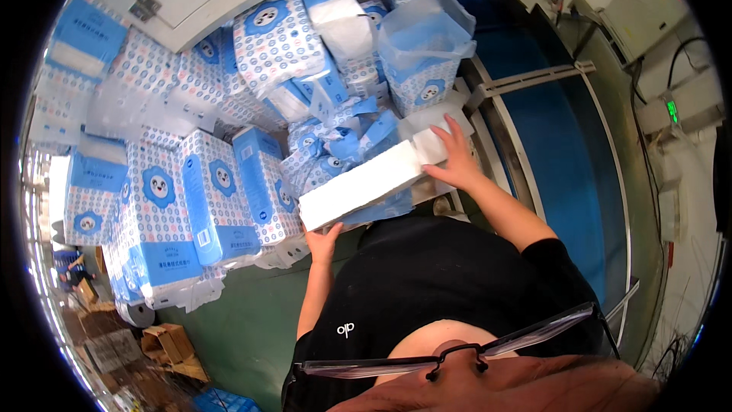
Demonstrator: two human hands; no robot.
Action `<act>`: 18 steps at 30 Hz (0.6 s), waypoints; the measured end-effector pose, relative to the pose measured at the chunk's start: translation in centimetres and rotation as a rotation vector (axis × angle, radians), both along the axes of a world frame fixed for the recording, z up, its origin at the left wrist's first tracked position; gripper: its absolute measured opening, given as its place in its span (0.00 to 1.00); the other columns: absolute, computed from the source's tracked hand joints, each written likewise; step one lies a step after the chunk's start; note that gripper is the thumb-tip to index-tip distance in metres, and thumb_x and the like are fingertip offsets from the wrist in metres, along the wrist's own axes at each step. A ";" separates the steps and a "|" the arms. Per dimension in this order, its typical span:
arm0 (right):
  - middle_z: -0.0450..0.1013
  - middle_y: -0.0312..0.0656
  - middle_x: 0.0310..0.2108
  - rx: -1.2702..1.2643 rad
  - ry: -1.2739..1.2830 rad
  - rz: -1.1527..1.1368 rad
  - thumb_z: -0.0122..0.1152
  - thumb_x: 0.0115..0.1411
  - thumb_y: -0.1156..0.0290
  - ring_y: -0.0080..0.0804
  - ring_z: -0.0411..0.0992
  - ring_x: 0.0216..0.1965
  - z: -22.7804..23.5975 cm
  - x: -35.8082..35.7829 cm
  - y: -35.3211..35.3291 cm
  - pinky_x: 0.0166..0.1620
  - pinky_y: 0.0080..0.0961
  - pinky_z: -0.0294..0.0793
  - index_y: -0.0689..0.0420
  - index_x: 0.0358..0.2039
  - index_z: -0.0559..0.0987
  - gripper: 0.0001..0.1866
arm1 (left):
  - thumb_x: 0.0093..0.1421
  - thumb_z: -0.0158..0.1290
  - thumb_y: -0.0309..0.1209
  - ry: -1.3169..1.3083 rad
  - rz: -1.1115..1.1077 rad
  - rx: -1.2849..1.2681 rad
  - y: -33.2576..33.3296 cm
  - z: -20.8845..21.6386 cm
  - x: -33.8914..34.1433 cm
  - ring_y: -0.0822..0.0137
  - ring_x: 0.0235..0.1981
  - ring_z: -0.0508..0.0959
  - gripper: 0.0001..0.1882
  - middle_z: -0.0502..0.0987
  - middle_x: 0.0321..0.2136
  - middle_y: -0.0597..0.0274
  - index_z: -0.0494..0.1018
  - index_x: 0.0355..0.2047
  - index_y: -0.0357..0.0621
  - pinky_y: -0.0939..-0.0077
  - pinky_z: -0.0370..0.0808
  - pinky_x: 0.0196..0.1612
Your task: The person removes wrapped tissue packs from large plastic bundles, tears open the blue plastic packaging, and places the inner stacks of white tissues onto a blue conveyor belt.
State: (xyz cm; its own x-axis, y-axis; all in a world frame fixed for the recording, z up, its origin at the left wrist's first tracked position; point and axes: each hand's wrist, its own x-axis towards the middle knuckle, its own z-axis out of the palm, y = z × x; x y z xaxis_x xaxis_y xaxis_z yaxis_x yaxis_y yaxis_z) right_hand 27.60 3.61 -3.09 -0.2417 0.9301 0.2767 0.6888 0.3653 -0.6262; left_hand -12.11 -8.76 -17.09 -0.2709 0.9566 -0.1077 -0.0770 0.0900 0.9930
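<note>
A long white block of stacked tissue (358, 189) lies slanted across the front of the work surface, between my hands. My left hand (323, 239) is at its lower left end, thumb and fingers apart, partly hidden beneath the block. My right hand (459, 162) grips the upper right end, where a shorter white piece of tissue (429, 146) sits, fingers curved over the top and thumb at the near side. Just behind the block lie crumpled blue-and-white printed plastic wrappers (329, 141). Some blue film (385, 207) shows under its near edge.
Several blue-and-white tissue packs (158, 191) crowd the left and back. An opened bag (424, 49) stands behind my right hand. A blue conveyor belt (568, 175) with metal rails runs along the right. Cardboard boxes (169, 343) lie on the green floor at lower left.
</note>
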 end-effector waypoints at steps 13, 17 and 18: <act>0.44 0.55 0.70 -0.357 0.089 -0.151 0.78 0.41 0.54 0.55 0.47 0.69 -1.7 -0.2 2.3 0.67 0.42 0.54 0.50 0.68 0.55 0.56 | 0.45 0.67 0.17 -0.029 -0.017 -0.025 0.4 3.2 1.0 0.64 0.50 0.74 0.33 0.73 0.49 0.53 0.67 0.52 0.31 0.71 0.70 0.55; 0.44 0.55 0.69 -0.380 0.128 -0.152 0.77 0.43 0.56 0.55 0.48 0.69 -1.6 -0.1 2.5 0.67 0.41 0.54 0.51 0.68 0.55 0.55 | 0.45 0.67 0.17 -0.052 -0.021 -0.054 0.4 2.0 0.3 0.64 0.50 0.74 0.32 0.74 0.49 0.53 0.67 0.52 0.31 0.71 0.70 0.56; 0.44 0.55 0.69 -0.378 0.138 -0.152 0.77 0.43 0.57 0.56 0.47 0.69 -1.8 0.0 2.5 0.68 0.41 0.54 0.52 0.68 0.55 0.55 | 0.45 0.67 0.17 -0.056 -0.016 -0.048 0.4 1.9 0.4 0.64 0.50 0.74 0.33 0.74 0.49 0.53 0.67 0.52 0.31 0.71 0.70 0.56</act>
State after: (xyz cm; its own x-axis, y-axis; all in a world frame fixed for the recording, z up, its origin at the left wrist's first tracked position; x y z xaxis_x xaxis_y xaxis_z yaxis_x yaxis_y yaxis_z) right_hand 27.62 6.15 -4.91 -0.0787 0.9944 -0.0704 0.6172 -0.0068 -0.7868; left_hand -11.75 -8.39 -15.21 -0.2475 0.9542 -0.1681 -0.1307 0.1391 0.9816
